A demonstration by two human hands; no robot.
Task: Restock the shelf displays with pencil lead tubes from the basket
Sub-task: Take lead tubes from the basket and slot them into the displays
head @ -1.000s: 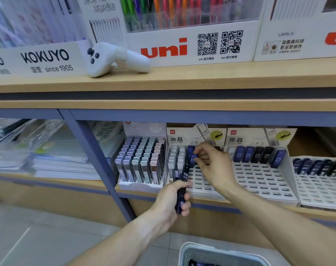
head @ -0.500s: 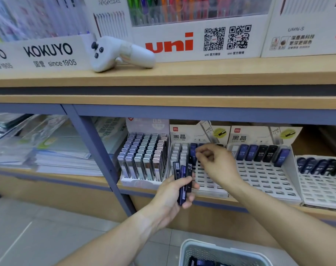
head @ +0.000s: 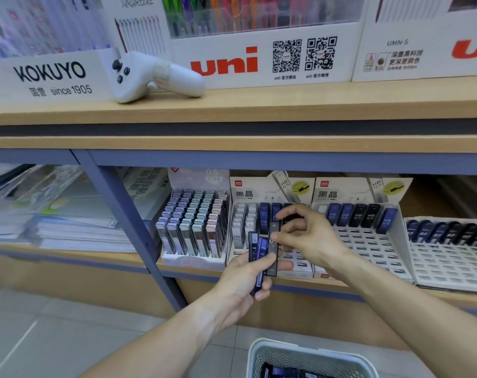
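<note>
My left hand (head: 245, 279) grips a small bunch of dark blue lead tubes (head: 259, 252) in front of the lower shelf. My right hand (head: 305, 236) pinches one black lead tube (head: 273, 249) by its upper part, right beside the bunch. Behind both hands stands a white slotted display (head: 242, 233) with a few blue tubes in its back row. A second display (head: 368, 241) to the right holds a back row of blue and black tubes. The white basket (head: 308, 356) sits on the floor below, with more tubes inside.
A full display of pale tubes (head: 193, 227) stands left of the slotted one, and a third slotted tray (head: 450, 252) sits far right. A blue shelf post (head: 131, 222) runs diagonally at left. A white controller (head: 150, 77) lies on the upper shelf. Stacked plastic folders (head: 54, 214) fill the left bay.
My right hand has come back from the display's back row towards my left hand and now pinches a black tube at the bunch. The left hand has stayed in place.
</note>
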